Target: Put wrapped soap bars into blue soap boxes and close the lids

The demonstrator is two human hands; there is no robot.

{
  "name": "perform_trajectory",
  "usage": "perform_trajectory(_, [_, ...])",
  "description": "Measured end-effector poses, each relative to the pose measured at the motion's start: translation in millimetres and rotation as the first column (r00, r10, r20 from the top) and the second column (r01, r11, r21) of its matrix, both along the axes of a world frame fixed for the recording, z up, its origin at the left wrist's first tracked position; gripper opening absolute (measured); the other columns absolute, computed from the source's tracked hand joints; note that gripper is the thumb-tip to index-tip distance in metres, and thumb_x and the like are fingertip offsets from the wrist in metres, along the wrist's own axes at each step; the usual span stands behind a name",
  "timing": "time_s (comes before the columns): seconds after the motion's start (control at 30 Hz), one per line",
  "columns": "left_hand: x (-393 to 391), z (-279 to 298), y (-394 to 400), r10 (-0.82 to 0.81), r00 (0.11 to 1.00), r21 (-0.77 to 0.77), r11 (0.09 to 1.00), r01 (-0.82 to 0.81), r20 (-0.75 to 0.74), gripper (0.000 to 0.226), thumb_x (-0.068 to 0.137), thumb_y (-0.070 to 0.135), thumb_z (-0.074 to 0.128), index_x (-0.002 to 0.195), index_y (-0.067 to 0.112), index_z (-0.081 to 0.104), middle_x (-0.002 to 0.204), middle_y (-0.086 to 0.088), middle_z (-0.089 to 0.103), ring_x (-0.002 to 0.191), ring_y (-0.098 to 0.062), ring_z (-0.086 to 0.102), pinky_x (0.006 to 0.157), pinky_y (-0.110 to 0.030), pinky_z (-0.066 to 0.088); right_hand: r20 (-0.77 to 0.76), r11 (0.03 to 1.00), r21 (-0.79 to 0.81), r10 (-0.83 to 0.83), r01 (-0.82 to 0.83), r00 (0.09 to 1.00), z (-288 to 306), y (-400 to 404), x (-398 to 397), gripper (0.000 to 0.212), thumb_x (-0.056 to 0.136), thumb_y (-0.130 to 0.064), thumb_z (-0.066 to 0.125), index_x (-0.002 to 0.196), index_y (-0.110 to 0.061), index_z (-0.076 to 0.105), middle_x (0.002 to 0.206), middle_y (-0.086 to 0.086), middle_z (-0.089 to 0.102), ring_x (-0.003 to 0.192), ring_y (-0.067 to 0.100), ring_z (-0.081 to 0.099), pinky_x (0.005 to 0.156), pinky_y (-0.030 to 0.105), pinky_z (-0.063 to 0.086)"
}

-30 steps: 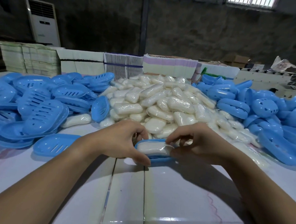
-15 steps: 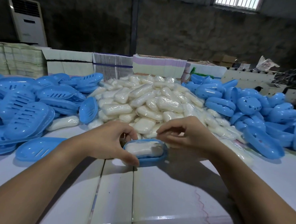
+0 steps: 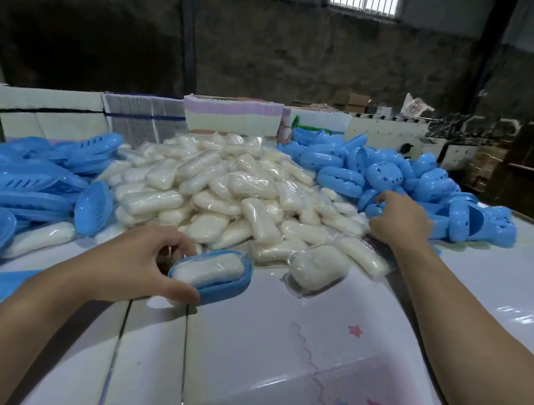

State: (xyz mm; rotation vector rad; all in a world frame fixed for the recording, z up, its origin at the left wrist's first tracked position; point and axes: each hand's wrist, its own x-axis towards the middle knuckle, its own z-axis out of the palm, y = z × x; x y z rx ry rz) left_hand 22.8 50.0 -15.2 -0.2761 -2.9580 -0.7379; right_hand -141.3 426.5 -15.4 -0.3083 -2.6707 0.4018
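Note:
An open blue soap box base (image 3: pixel 224 288) sits on the white table with a wrapped white soap bar (image 3: pixel 209 267) lying in it. My left hand (image 3: pixel 132 263) grips the box's left end, thumb along the near rim. My right hand (image 3: pixel 399 218) is stretched out to the right, its fingers touching the pile of blue lids (image 3: pixel 415 185); I cannot tell whether it has hold of one. A big heap of wrapped soap bars (image 3: pixel 229 188) fills the middle of the table.
Slotted blue box bases (image 3: pixel 28 183) are heaped on the left. A loose wrapped bar (image 3: pixel 318 270) lies just right of the held box. Stacked flat cartons (image 3: pixel 233 115) line the back edge. The white table (image 3: pixel 283 342) stretches toward me.
My right hand has left the box and swung right to the lid pile. My left hand stays on the box. The camera has turned right.

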Motion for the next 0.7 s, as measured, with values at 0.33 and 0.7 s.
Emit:
perform_trajectory(0.33, [0,0,-2,-0.018,1.0,-0.013,1.0,0.018,-0.004,0.069,0.039,0.08,0.073,0.104,0.061,0.056,0.1,0.016,0.064,0.094,0.0,0.055,0.085,-0.034,0.052,-0.326,0.947,0.054,0.315,-0.315,0.891,12,-46,21,0.049,0.077,0.006,0.055,0.115,-0.022,0.065,0.107,0.001,0.058,0.098,0.029,0.059,0.077,0.037,0.043])
perform_trajectory(0.7, [2,0,-2,0.034,0.999,0.03,0.999,-0.034,0.006,0.067,0.042,0.073,0.078,0.094,0.032,0.068,0.094,0.01,0.063,0.088,-0.008,0.059,0.081,-0.035,0.054,-0.68,-0.504,-0.733,0.566,-0.458,0.467,48,-173,88,0.047,0.084,0.018,0.05,0.084,-0.021,0.076,0.089,0.002,0.06,0.069,0.006,0.062,0.062,0.02,0.051])
